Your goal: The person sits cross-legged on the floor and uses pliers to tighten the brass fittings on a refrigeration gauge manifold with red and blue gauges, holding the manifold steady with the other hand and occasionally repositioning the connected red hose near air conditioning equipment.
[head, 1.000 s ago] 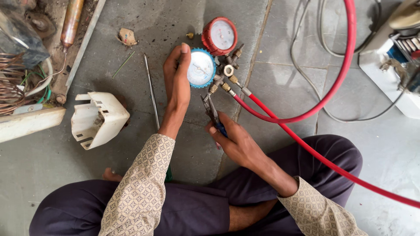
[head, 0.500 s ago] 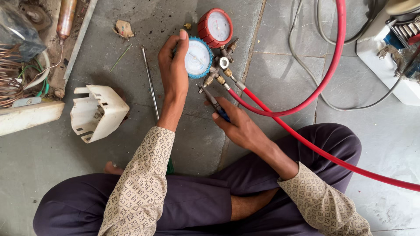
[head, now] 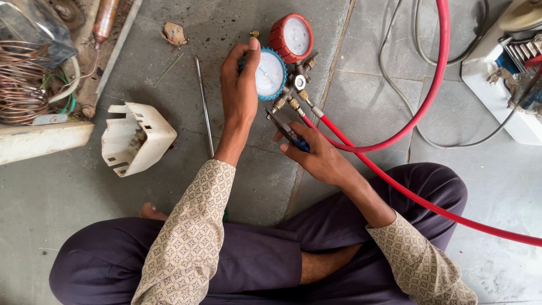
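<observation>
The single head-worn camera looks steeply down, close over the seated person's lap and the stone floor (head: 68, 214).

blue gauge (head: 270, 74) upright, pliers (head: 289, 132) apparently gripped.

Blue-rimmed round pressure gauge (head: 270, 74) lies on the grey stone floor (head: 68, 197), centre far; red-rimmed round pressure gauge (head: 291, 37) just beyond it to the right, touching. Left hand (head: 239, 85) on the near gauge's left rim. Right hand (head: 315, 151) nearer, below the brass fittings (head: 294, 96), with blue-handled pliers (head: 288, 133) in it. Red rubber hose (head: 418, 113) runs right from the fittings. Thin metal rod (head: 204, 107) left of the left hand; white plastic slotted cover (head: 135, 137) further left; coiled copper tubing (head: 21, 79) far left.
</observation>
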Motion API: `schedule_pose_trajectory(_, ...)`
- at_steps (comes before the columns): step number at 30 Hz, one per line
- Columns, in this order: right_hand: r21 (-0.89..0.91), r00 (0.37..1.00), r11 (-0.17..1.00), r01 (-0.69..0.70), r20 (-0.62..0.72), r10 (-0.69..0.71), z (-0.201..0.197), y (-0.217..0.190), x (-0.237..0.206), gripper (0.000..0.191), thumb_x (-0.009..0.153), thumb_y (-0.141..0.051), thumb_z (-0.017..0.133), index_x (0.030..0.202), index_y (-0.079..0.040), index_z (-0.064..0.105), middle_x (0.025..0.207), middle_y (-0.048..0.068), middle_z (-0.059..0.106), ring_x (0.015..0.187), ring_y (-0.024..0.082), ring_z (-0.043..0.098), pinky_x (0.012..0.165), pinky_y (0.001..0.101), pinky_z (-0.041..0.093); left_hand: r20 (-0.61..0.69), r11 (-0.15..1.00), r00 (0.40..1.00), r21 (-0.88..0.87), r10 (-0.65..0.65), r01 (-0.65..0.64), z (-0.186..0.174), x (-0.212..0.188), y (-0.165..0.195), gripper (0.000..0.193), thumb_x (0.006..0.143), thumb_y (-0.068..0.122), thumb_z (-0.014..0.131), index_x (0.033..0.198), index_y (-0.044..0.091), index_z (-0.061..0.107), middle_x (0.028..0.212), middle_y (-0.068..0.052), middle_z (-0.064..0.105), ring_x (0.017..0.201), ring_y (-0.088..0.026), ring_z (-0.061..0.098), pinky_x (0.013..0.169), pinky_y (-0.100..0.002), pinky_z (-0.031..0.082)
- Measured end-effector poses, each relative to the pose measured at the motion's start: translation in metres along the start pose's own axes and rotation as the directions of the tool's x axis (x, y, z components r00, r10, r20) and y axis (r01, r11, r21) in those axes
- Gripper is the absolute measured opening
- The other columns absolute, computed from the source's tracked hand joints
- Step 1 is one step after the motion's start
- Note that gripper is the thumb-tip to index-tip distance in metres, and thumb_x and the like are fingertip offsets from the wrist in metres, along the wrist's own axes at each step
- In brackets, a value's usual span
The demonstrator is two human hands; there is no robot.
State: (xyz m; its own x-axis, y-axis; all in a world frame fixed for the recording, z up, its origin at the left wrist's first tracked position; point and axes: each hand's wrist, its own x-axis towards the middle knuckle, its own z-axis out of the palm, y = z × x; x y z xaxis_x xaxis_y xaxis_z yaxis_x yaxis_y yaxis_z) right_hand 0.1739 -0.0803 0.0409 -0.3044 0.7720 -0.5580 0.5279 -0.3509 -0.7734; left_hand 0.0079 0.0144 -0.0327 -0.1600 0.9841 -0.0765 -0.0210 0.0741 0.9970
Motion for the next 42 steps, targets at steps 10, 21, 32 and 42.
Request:
schedule_pose_trajectory(10, -0.025, 0.996, 0.996, 0.085, -0.023, -0.085, 0.007, 0.022, 0.012, 0.029, 0.099, -0.024, 0.061, 0.127, -0.016, 0.067, 0.081, 0.004, 0.055, 0.077, 0.013, 0.053, 0.073, 0.0316, 0.046, 0.014, 0.999, 0.999, -0.024, -0.039, 0.039, -0.003, 0.009, -0.014, 0.048, 0.107, 0.046, 0.055, 0.081, 0.006, 0.048, 0.076, 0.003, 0.037, 0.075, -0.009, 0.034, 0.066, -0.032, 0.031)
schedule_pose_trajectory(21, 0.044, 0.999, 0.999, 0.007, 0.045, -0.009, 0.012, 0.019, 0.016, 0.045, 0.103, -0.032, 0.053, 0.147, -0.022, 0.056, 0.072, -0.001, 0.05, 0.07, 0.009, 0.052, 0.066, 0.0293, 0.046, 0.027, 0.993, 0.994, -0.042, -0.108, 0.109, -0.001, 0.008, -0.005, 0.046, 0.106, 0.045, 0.054, 0.081, 0.007, 0.051, 0.075, 0.003, 0.04, 0.072, -0.009, 0.035, 0.065, -0.031, 0.032)
schedule_pose_trajectory(32, 0.163, 0.996, 0.985, 0.051, 0.068, -0.063, 0.014, 0.032, 0.022, 0.047, 0.104, -0.032, 0.052, 0.148, -0.014, 0.053, 0.081, 0.0, 0.061, 0.079, 0.009, 0.059, 0.077, 0.0287, 0.053, 0.028, 0.989, 0.991, -0.063, -0.133, 0.134, 0.002, 0.012, -0.013, 0.047, 0.104, 0.047, 0.055, 0.082, 0.006, 0.055, 0.076, 0.003, 0.044, 0.074, -0.009, 0.04, 0.066, -0.031, 0.035)
schedule_pose_trajectory(42, 0.011, 0.999, 1.0, -0.024, 0.028, 0.023, 0.012, 0.017, 0.017, 0.038, 0.103, -0.035, 0.054, 0.134, -0.016, 0.064, 0.068, 0.0, 0.048, 0.063, 0.011, 0.049, 0.062, 0.0332, 0.044, 0.025, 0.993, 0.993, -0.02, -0.114, 0.114, 0.001, 0.013, -0.02, 0.05, 0.104, 0.05, 0.054, 0.08, 0.005, 0.054, 0.075, 0.002, 0.043, 0.072, -0.009, 0.039, 0.065, -0.031, 0.035)
